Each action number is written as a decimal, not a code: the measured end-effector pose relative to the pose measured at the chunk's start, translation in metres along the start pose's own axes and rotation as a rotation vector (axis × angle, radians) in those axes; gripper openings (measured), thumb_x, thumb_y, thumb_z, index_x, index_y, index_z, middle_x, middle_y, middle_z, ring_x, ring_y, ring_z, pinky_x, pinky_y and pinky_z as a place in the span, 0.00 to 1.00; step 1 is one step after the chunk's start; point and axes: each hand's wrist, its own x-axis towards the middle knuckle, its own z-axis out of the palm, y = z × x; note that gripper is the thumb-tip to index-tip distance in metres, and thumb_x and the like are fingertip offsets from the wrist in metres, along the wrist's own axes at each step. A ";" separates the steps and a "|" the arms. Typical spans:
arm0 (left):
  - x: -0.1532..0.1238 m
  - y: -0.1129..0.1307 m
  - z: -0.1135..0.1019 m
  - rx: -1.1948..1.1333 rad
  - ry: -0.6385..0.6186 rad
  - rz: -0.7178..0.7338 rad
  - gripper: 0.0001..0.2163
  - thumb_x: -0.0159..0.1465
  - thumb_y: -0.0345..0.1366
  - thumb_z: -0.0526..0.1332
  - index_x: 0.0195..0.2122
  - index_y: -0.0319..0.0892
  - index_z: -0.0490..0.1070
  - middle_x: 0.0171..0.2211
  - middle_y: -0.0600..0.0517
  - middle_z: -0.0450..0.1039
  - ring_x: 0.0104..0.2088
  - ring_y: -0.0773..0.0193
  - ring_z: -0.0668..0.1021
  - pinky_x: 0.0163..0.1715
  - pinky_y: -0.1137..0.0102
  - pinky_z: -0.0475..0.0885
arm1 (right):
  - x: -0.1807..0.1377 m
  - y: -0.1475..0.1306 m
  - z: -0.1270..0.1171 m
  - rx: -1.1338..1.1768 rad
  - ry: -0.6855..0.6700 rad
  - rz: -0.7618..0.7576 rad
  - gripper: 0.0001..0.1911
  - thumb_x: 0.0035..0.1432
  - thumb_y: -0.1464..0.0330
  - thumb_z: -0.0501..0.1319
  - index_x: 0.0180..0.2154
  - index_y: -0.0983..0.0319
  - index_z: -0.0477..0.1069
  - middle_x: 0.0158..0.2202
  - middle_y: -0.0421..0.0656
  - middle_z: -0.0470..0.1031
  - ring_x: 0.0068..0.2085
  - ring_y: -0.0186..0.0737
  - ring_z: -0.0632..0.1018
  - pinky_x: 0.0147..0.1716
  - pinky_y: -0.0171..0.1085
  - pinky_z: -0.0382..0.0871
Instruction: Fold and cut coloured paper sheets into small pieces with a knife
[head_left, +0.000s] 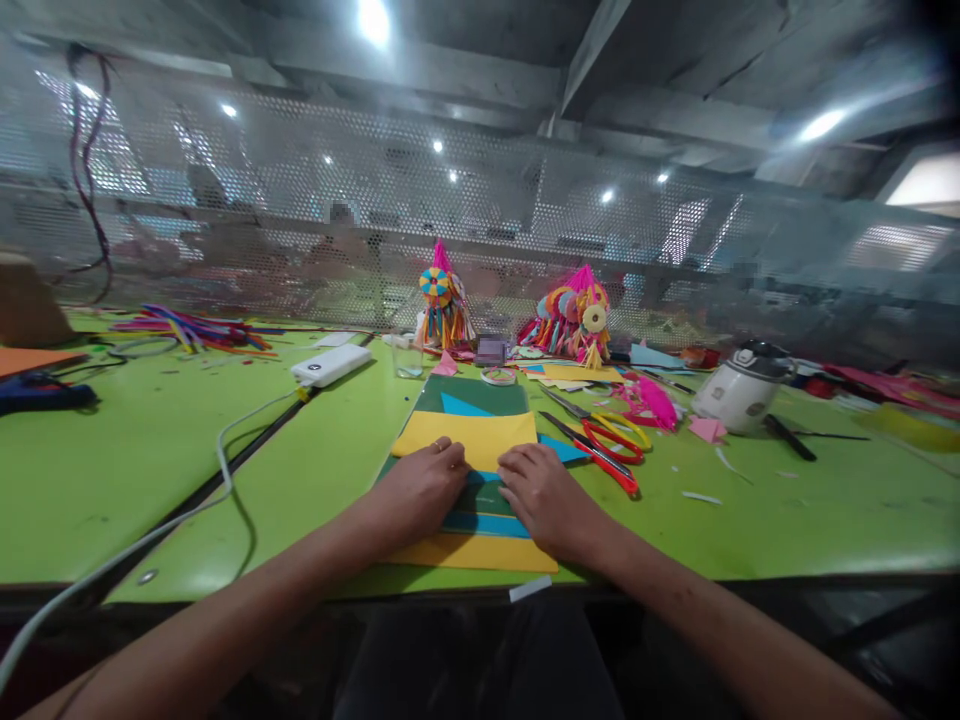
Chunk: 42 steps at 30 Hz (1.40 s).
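A sheet of yellow paper (469,436) lies over a dark green cutting mat (484,396) in front of me. My left hand (429,484) has its fingers bent and closed at the near left edge of that sheet, a ring on one finger. At the near right edge, my right hand (541,490) grips the same sheet with curled fingers; both thumbs are mostly hidden. Blue paper (486,525) shows on the mat between my wrists, with another yellow sheet (480,552) nearest me. Right of the mat lie red-handled scissors (611,440) and a red utility knife (619,476).
Yellow-handled scissors (626,428) lie beyond the red ones. A white kettle (739,390) stands right. At left are a white power strip (331,367) with its cable and a pile of coloured strips (191,328). Tasselled paper ornaments (442,300) and a glass (407,357) stand behind.
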 end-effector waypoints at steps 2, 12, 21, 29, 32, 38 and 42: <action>0.000 0.000 0.001 -0.002 0.010 0.006 0.08 0.67 0.26 0.54 0.36 0.37 0.73 0.37 0.43 0.70 0.39 0.55 0.71 0.37 0.64 0.69 | -0.009 0.003 -0.001 -0.011 0.013 0.026 0.11 0.68 0.69 0.55 0.47 0.65 0.73 0.51 0.52 0.74 0.54 0.51 0.69 0.55 0.52 0.61; -0.030 -0.017 -0.002 -0.014 0.044 -0.141 0.13 0.72 0.35 0.52 0.36 0.39 0.74 0.37 0.44 0.72 0.39 0.56 0.73 0.42 0.62 0.68 | -0.019 0.005 0.003 0.014 0.054 0.080 0.12 0.68 0.69 0.56 0.48 0.65 0.73 0.53 0.53 0.73 0.56 0.52 0.69 0.55 0.53 0.63; -0.059 -0.034 -0.004 0.028 0.053 -0.245 0.11 0.69 0.28 0.53 0.35 0.39 0.75 0.37 0.43 0.73 0.40 0.55 0.73 0.42 0.61 0.68 | -0.022 0.005 0.005 0.034 0.086 0.101 0.12 0.67 0.70 0.56 0.49 0.64 0.73 0.52 0.53 0.74 0.56 0.51 0.70 0.55 0.54 0.65; -0.059 -0.031 -0.005 0.017 0.044 -0.238 0.10 0.64 0.23 0.55 0.28 0.40 0.73 0.33 0.45 0.74 0.40 0.53 0.73 0.44 0.60 0.68 | -0.026 0.005 0.005 0.072 0.118 0.122 0.11 0.67 0.70 0.56 0.48 0.65 0.73 0.51 0.53 0.74 0.54 0.52 0.71 0.54 0.54 0.66; -0.059 -0.030 -0.006 0.005 0.042 -0.250 0.10 0.63 0.23 0.55 0.29 0.39 0.73 0.33 0.44 0.74 0.39 0.54 0.73 0.43 0.60 0.69 | -0.028 0.005 0.003 0.071 0.126 0.151 0.11 0.67 0.69 0.57 0.47 0.65 0.74 0.51 0.53 0.75 0.53 0.52 0.71 0.53 0.55 0.67; -0.059 -0.030 -0.007 -0.041 0.073 -0.295 0.10 0.62 0.22 0.55 0.28 0.39 0.72 0.32 0.44 0.72 0.37 0.54 0.73 0.42 0.61 0.69 | -0.032 0.005 0.002 0.082 0.131 0.200 0.12 0.67 0.69 0.57 0.47 0.64 0.75 0.49 0.51 0.76 0.52 0.51 0.72 0.51 0.53 0.70; -0.059 -0.030 -0.005 -0.054 0.082 -0.295 0.11 0.63 0.22 0.54 0.28 0.39 0.73 0.32 0.44 0.72 0.37 0.54 0.73 0.42 0.61 0.70 | -0.035 0.007 0.002 0.099 0.161 0.233 0.11 0.67 0.68 0.57 0.45 0.63 0.76 0.48 0.51 0.76 0.50 0.50 0.73 0.51 0.52 0.71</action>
